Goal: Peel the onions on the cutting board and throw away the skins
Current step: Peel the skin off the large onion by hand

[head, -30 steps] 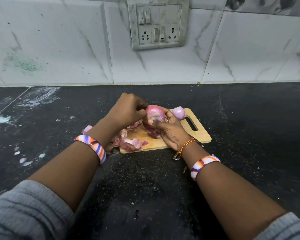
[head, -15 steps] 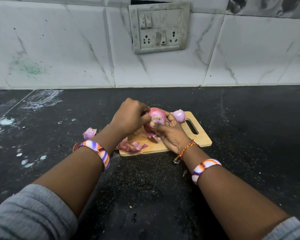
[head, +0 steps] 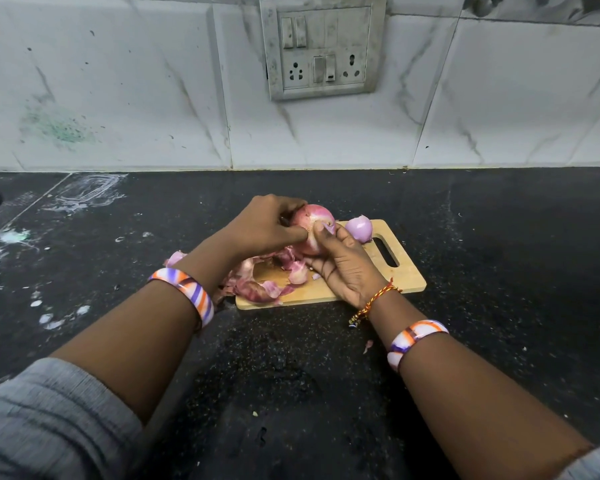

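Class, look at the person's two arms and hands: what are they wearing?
Both arms have grey sleeves pushed up. The left wrist has a bangle striped orange, purple and white. The right wrist has a matching bangle, plus a red and yellow thread band nearer the hand. No gloves.

Pretty dim, flat indoor light; black speckled stone worktop [head: 499, 271] shows mild sheen, wide-angle bending edges, sleeves at 6 o'clock soft.

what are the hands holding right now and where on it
Both hold the large onion above the cutting board: the left hand pinches its left side, the right hand cups its underside.
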